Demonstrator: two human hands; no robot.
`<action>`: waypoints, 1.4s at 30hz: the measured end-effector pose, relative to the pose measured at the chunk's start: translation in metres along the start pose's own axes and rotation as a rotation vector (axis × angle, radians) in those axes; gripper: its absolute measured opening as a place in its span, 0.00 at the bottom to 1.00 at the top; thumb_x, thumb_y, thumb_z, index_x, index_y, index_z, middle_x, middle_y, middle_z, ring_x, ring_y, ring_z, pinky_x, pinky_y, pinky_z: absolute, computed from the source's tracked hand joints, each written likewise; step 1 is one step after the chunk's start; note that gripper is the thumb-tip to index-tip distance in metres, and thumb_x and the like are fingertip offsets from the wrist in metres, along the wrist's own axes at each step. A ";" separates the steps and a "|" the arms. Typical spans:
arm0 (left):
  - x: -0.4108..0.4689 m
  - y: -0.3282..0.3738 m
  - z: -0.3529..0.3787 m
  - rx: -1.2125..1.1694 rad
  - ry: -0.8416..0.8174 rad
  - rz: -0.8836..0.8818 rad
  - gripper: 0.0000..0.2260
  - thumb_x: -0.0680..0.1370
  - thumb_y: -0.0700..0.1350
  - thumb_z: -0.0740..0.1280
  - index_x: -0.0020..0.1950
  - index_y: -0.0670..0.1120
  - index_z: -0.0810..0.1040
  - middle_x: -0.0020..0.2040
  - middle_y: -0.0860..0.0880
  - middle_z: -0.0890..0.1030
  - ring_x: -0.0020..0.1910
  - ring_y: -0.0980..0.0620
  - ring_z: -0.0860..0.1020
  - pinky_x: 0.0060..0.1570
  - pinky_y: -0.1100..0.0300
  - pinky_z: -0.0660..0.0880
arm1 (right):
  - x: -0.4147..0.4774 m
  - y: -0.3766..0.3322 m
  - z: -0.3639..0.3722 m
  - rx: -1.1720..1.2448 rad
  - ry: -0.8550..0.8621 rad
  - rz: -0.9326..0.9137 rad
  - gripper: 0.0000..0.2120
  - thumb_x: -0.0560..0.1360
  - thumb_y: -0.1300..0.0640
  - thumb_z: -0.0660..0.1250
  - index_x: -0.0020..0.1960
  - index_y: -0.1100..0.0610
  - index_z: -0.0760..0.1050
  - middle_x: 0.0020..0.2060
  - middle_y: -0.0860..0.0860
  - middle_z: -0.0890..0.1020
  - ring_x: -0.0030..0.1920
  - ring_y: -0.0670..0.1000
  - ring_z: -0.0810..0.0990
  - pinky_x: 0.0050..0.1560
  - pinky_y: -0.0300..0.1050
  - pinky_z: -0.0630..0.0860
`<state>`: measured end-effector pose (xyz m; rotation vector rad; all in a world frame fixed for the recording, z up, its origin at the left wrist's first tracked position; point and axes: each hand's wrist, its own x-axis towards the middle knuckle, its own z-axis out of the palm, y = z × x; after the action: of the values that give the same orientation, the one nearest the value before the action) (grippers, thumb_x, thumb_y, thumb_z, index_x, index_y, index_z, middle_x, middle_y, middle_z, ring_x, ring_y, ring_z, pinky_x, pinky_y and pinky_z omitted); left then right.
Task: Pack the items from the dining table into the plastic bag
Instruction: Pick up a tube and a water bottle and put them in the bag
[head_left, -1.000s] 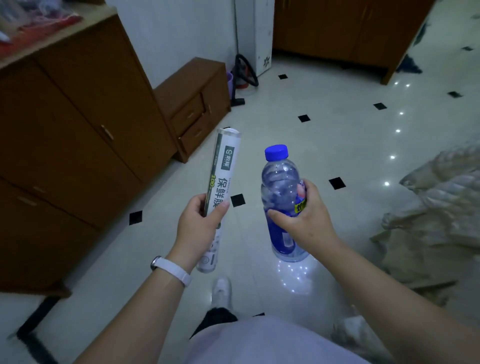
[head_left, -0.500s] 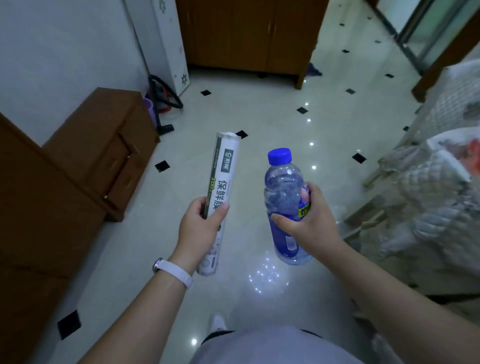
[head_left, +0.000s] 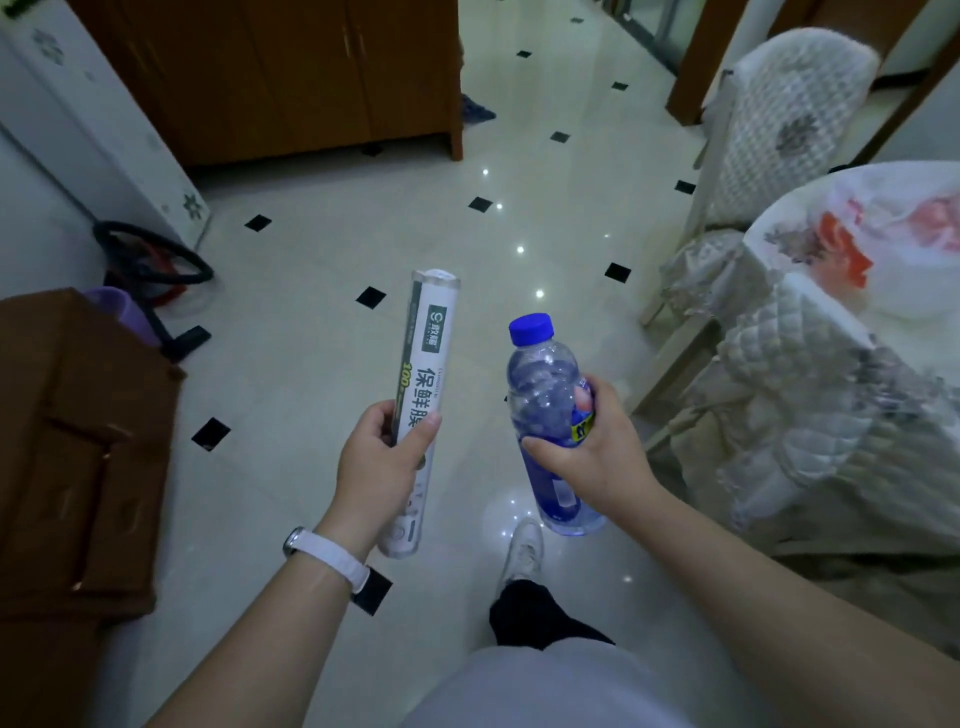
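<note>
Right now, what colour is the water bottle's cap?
Blue; the cap of the water bottle shows clearly in the head view.

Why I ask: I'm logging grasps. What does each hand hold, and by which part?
The left hand grips the cling-film roll around its lower half; the right hand holds the water bottle around its middle, at the label.

Just the one head-worn wide-angle view here, tipped forward and steeply down, left hand and right hand close below, tiled floor running far, dining table at the right edge.
</note>
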<state>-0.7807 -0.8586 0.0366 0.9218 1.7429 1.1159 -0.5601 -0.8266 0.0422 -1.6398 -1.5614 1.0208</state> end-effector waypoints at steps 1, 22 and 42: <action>0.020 0.010 0.010 0.016 -0.001 -0.002 0.08 0.75 0.51 0.72 0.52 0.52 0.78 0.47 0.49 0.84 0.43 0.49 0.82 0.46 0.54 0.80 | 0.025 0.000 -0.004 0.024 0.009 0.009 0.30 0.64 0.56 0.80 0.56 0.44 0.64 0.46 0.37 0.74 0.44 0.28 0.74 0.41 0.22 0.68; 0.333 0.151 0.172 0.018 -0.303 0.144 0.07 0.74 0.50 0.74 0.49 0.54 0.79 0.43 0.54 0.83 0.37 0.59 0.79 0.34 0.68 0.75 | 0.325 -0.014 -0.082 0.069 0.338 0.137 0.28 0.64 0.57 0.80 0.52 0.41 0.64 0.46 0.40 0.76 0.43 0.33 0.76 0.40 0.24 0.70; 0.590 0.246 0.294 0.088 -0.812 0.165 0.08 0.75 0.52 0.72 0.52 0.53 0.77 0.48 0.52 0.83 0.45 0.51 0.83 0.45 0.55 0.80 | 0.506 -0.060 -0.094 -0.004 0.774 0.347 0.29 0.64 0.60 0.80 0.52 0.40 0.67 0.43 0.37 0.79 0.41 0.31 0.78 0.40 0.24 0.71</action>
<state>-0.6952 -0.1601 0.0401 1.3544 1.0596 0.6155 -0.5133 -0.3124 0.0882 -2.0174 -0.7821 0.4277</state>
